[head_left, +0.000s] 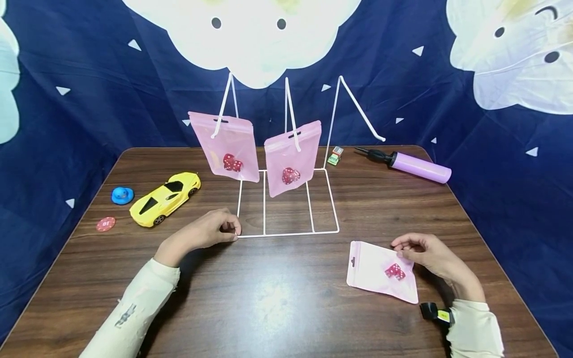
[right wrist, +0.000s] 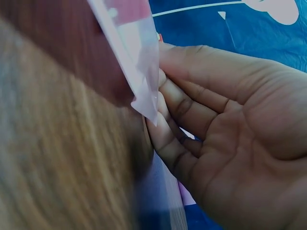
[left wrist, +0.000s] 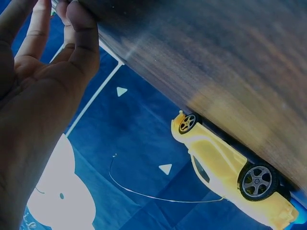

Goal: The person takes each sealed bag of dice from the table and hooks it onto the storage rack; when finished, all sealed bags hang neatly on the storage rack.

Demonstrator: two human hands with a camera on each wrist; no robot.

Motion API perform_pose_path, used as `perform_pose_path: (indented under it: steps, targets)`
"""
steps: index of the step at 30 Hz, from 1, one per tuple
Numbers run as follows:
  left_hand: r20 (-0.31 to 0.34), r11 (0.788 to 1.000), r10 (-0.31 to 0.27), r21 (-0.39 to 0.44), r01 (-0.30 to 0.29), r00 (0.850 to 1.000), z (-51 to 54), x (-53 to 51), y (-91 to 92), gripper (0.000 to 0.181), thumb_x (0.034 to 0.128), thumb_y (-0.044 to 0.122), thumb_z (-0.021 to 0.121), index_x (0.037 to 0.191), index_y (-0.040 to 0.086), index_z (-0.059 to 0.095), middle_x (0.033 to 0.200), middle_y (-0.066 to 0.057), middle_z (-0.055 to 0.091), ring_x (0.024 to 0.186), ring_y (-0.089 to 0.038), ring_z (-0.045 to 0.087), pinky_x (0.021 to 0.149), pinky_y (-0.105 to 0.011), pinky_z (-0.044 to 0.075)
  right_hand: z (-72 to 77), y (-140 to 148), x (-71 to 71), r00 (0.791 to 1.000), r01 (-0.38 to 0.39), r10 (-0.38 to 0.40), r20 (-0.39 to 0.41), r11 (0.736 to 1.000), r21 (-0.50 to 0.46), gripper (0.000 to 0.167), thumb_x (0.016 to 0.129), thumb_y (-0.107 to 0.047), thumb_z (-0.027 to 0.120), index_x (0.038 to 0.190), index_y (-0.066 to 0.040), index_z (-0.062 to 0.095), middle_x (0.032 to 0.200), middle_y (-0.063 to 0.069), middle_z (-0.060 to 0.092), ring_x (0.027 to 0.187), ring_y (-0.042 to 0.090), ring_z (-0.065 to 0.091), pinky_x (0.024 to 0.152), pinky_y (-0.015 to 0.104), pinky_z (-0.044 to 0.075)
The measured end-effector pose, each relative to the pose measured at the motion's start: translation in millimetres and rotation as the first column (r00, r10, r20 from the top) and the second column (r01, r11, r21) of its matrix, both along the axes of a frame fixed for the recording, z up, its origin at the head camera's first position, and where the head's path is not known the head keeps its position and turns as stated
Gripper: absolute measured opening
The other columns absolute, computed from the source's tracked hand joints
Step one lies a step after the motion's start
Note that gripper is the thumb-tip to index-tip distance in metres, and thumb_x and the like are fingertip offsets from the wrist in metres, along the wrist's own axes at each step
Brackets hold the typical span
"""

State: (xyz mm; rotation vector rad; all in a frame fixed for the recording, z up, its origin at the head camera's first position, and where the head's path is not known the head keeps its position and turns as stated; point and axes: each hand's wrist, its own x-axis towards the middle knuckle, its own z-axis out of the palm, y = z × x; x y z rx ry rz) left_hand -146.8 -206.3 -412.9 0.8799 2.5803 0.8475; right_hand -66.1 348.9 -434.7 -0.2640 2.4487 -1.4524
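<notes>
My left hand [head_left: 215, 228] pinches the front left corner of a white wire rack [head_left: 286, 234] between thumb and curled fingers. In the left wrist view the fingertips of that hand [left wrist: 57, 67] are partly cut off at the top edge. On the right, my right hand [head_left: 431, 256] pinches the far right corner of a pink zip bag [head_left: 371, 266] holding red dice [head_left: 395, 271]. The right wrist view shows thumb and fingers on the edge of the bag [right wrist: 144, 91]. Two more pink bags with red dice, one left [head_left: 224, 144] and one middle [head_left: 293, 154], hang from rack hooks.
The rack's right hook [head_left: 364, 117] carries no bag. Left of the rack are a yellow toy car [head_left: 165, 200], a blue rubber duck [head_left: 122, 195] and a red chip [head_left: 106, 224]. A small toy car [head_left: 335, 155] and a purple hand pump [head_left: 421, 167] lie at the back right.
</notes>
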Motion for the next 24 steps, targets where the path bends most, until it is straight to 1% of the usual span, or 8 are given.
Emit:
perform_pose_path:
  steps: [8,12,16,20,24]
  targets:
    - [0.001,1.0,-0.003,0.002,0.003,1.0,0.2,0.3,-0.8,0.014,0.0934,0.004,0.082,0.091,0.013,0.072,0.091,-0.002,0.058,0.084,-0.016,0.056,0.078,-0.034,0.049,1.7,-3.2,0.3,1.0,0.014,-0.014,-0.006,0.999,0.04,0.019,0.099,0.008,0.067,0.117,0.012,0.071,0.094,0.001,0.068,0.081,0.006,0.058,0.067,0.024,0.05]
    - [-0.002,1.0,-0.001,-0.002,0.001,1.0,-0.1,-0.4,-1.0,0.013,0.0938,0.004,0.081,0.091,0.014,0.073,0.091,-0.003,0.059,0.084,-0.015,0.057,0.078,-0.034,0.05,3.2,-3.7,0.2,1.0,0.007,-0.007,0.002,0.999,0.042,0.015,0.099,0.008,0.066,0.113,0.01,0.072,0.093,0.002,0.066,0.08,0.008,0.058,0.064,0.025,0.05]
    - [-0.005,1.0,-0.003,-0.004,0.003,1.0,-0.9,-0.7,-1.0,0.013,0.0935,0.004,0.082,0.091,0.014,0.073,0.091,-0.002,0.058,0.084,-0.016,0.055,0.077,-0.034,0.048,3.6,-3.5,0.7,1.0,-0.003,0.003,0.009,0.999,0.038,0.014,0.1,0.008,0.064,0.111,0.009,0.072,0.092,0.002,0.065,0.078,0.009,0.057,0.063,0.026,0.05]
    - [-0.012,1.0,-0.005,-0.001,0.005,1.0,-1.1,-0.3,-0.9,0.015,0.093,0.005,0.083,0.09,0.015,0.072,0.09,-0.001,0.058,0.085,-0.017,0.054,0.077,-0.034,0.046,2.9,-2.9,1.6,1.0,-0.008,0.008,-0.016,0.999,0.045,0.013,0.1,0.007,0.064,0.11,0.007,0.073,0.093,0.003,0.066,0.077,0.009,0.056,0.063,0.027,0.049]
    - [-0.014,1.0,-0.006,0.001,0.006,1.0,-0.3,0.4,-1.1,0.015,0.0927,0.006,0.083,0.09,0.015,0.073,0.09,-0.001,0.058,0.085,-0.017,0.054,0.076,-0.034,0.046,2.0,-2.1,2.7,0.998,-0.002,0.007,-0.067,0.997,0.071,0.012,0.1,0.007,0.064,0.105,0.003,0.073,0.093,0.004,0.066,0.077,0.009,0.055,0.063,0.027,0.048]
